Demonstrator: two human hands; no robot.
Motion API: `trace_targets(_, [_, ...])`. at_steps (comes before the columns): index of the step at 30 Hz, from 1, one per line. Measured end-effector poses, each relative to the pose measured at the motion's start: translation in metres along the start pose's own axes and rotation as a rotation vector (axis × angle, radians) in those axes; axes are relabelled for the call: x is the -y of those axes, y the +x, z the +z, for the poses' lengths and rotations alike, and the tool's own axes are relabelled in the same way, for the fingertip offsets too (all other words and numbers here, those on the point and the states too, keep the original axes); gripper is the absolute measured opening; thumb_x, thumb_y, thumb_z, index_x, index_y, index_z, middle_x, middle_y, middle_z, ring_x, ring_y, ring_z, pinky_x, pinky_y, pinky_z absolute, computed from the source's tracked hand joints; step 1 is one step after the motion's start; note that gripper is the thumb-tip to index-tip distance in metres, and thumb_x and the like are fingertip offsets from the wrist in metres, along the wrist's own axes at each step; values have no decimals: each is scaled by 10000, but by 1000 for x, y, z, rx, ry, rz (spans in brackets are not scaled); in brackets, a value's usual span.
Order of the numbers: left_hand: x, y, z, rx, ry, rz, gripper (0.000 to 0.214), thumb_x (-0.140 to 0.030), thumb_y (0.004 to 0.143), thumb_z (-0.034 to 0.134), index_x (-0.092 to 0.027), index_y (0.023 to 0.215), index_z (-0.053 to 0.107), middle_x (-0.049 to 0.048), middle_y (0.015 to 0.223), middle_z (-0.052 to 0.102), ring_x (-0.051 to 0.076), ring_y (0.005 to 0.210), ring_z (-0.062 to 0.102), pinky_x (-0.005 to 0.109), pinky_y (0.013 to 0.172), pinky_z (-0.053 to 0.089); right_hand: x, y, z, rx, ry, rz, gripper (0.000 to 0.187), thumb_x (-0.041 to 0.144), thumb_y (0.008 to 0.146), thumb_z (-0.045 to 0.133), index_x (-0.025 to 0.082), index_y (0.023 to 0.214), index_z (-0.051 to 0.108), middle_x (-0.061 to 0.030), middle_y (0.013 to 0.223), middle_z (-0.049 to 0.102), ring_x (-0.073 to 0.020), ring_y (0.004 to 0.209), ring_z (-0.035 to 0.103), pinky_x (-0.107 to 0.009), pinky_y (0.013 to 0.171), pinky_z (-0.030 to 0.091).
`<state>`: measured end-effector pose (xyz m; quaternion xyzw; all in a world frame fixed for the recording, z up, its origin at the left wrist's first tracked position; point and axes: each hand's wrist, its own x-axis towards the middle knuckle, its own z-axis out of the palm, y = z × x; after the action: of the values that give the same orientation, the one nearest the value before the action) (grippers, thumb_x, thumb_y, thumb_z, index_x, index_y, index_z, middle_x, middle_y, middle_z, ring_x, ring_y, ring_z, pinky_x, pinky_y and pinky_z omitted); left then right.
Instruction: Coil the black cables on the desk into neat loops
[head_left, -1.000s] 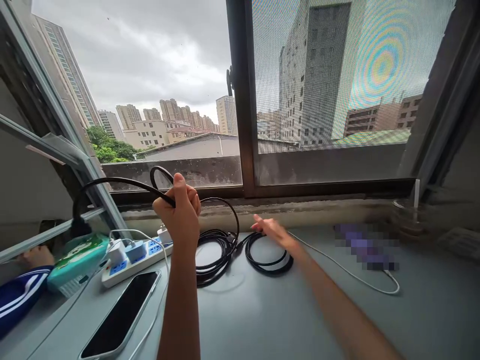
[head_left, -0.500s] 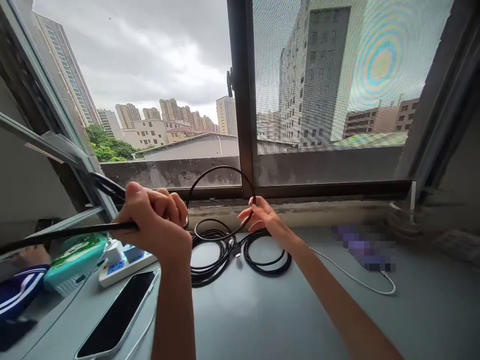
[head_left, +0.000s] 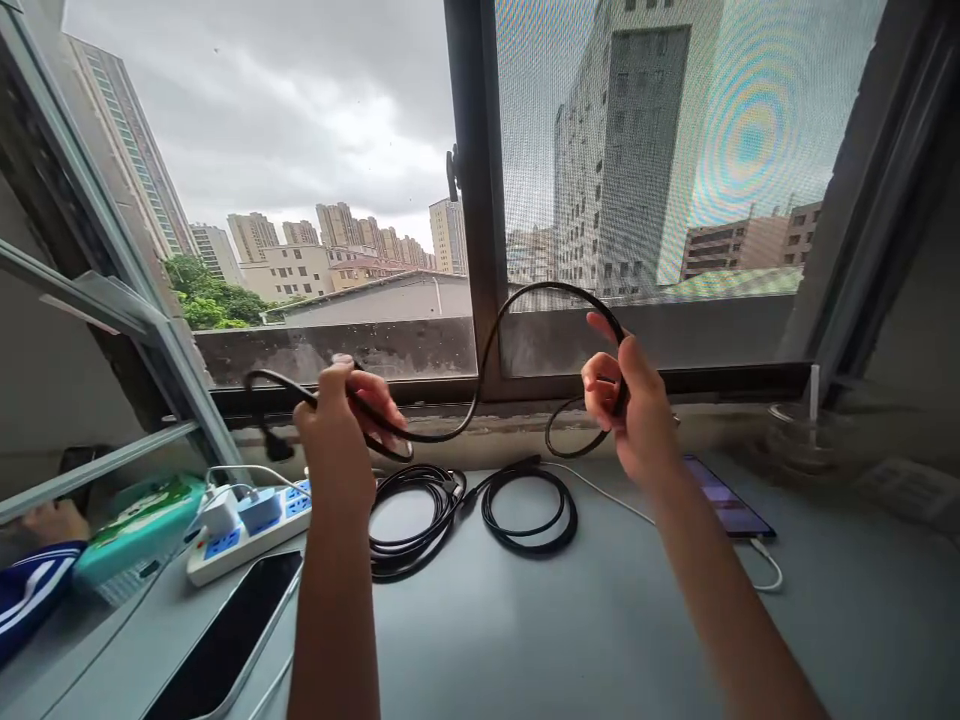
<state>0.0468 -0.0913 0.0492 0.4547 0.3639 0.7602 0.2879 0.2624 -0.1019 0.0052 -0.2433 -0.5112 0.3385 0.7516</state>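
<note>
The left hand (head_left: pixel 343 408) and right hand (head_left: pixel 626 405) grip a black cable (head_left: pixel 442 438) across open room above the surface (head_left: pixel 480 650); two coils (head_left: pixel 553 547) lie near the far edge.

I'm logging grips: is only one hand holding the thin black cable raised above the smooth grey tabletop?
No, the left hand and right hand both hold the thin black cable, which curves between them.

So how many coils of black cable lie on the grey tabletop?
2: the larger round black coil lies right of the left forearm, which may hide its edge; the smaller round black coil lies further right. The left hand and right hand hold another black cable, uncounted.
</note>
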Motion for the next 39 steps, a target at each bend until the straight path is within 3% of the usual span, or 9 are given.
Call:
trace_targets(5, [7, 3, -4, 241, 261, -183, 445, -499, 725, 485, -106, 697, 691, 72, 461, 620, 143, 330, 527, 221, 350, 352, 8, 0, -3, 26, -111, 42, 597, 639, 845, 411, 291, 1330, 435, 58, 653, 454, -44, 357, 252, -229, 353, 152])
trace_targets(10, [9, 1, -2, 466, 327, -301, 567, -594, 741, 441, -104, 667, 715, 122, 508, 646, 191, 469, 616, 243, 463, 454, 14, -6, -3, 206, -132, 177, 622, 660, 847, 404, 291, 1347, 398, 44, 680, 544, -39, 345, 335, -193, 331, 175])
trace_targets(14, [7, -12, 8, 692, 347, -364, 586, -626, 785, 436, -125, 670, 718, 114, 508, 641, 201, 472, 610, 253, 451, 437, 18, -15, 4, 320, -312, 217, 639, 616, 819, 516, 254, 1334, 409, 29, 716, 601, -36, 377, 366, -172, 355, 285])
trace_targets(19, [7, -28, 21, 861, 359, -395, 615, -630, 831, 398, -148, 556, 664, 87, 457, 611, 154, 412, 564, 222, 435, 397, 24, -29, 14, 457, -467, 202, 794, 494, 736, 685, 302, 1408, 307, 32, 811, 584, -41, 438, 402, -172, 389, 352])
trace_targets(23, [10, -34, 27, 901, 325, -386, 609, -640, 829, 410, -139, 607, 676, 62, 474, 606, 118, 417, 526, 204, 449, 391, 24, -36, 14, 422, -627, 111, 940, 450, 633, 773, 329, 1424, 279, 5, 958, 566, -34, 450, 429, -196, 426, 412])
trace_targets(28, [16, -38, 33, 872, 264, -359, 598, -650, 806, 443, -134, 654, 705, 78, 545, 640, 122, 452, 532, 209, 465, 405, 25, -34, 10, 367, -788, 66, 789, 495, 652, 734, 275, 1344, 426, -9, 939, 608, -48, 436, 408, -205, 373, 356])
trace_targets(31, [19, -38, 33, 915, 214, -378, 592, -643, 819, 431, -157, 615, 699, 74, 609, 666, 142, 534, 581, 225, 542, 458, 31, -34, 10, 439, -885, 58, 411, 435, 728, 664, 236, 1085, 617, 35, 633, 563, -84, 437, 420, -208, 380, 309])
trace_targets(34, [20, -39, 34, 1012, 157, -411, 596, -620, 845, 414, -155, 615, 709, 86, 666, 684, 172, 637, 624, 267, 687, 503, 36, -35, 13, 425, -999, 12, 127, 333, 771, 583, 232, 798, 656, 40, 507, 505, -102, 446, 413, -222, 414, 281])
trace_targets(39, [13, -43, 34, 1164, 104, -425, 583, -570, 890, 381, -131, 742, 735, 81, 620, 658, 166, 634, 629, 264, 684, 487, 38, -32, 11, 264, -1047, -13, 209, 333, 797, 528, 226, 634, 602, 23, 543, 563, -121, 497, 459, -243, 478, 314])
